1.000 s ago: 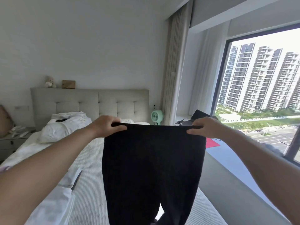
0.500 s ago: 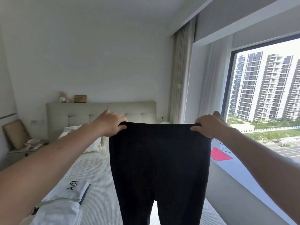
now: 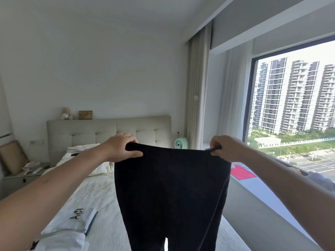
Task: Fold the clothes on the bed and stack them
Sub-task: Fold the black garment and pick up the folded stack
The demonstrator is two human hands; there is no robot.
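A pair of black trousers (image 3: 170, 192) hangs in the air above the bed (image 3: 107, 211), waistband up and both legs dangling out of the frame's bottom. My left hand (image 3: 120, 149) grips the waistband's left corner. My right hand (image 3: 223, 148) pinches its right corner. The waistband is stretched between them at arm's length. A folded white garment (image 3: 72, 221) with black lettering lies on the bed at lower left, on top of other white clothes (image 3: 61, 241).
White pillows and crumpled bedding (image 3: 85, 153) lie by the padded headboard (image 3: 108, 131). A nightstand (image 3: 21, 178) stands at left. A green fan (image 3: 181, 143) sits right of the bed. The window ledge (image 3: 268, 200) with a red mat (image 3: 243, 173) runs along the right.
The view has tilted upward, showing more wall and ceiling. Both hands keep their hold on the waistband, and the trousers still hang spread out.
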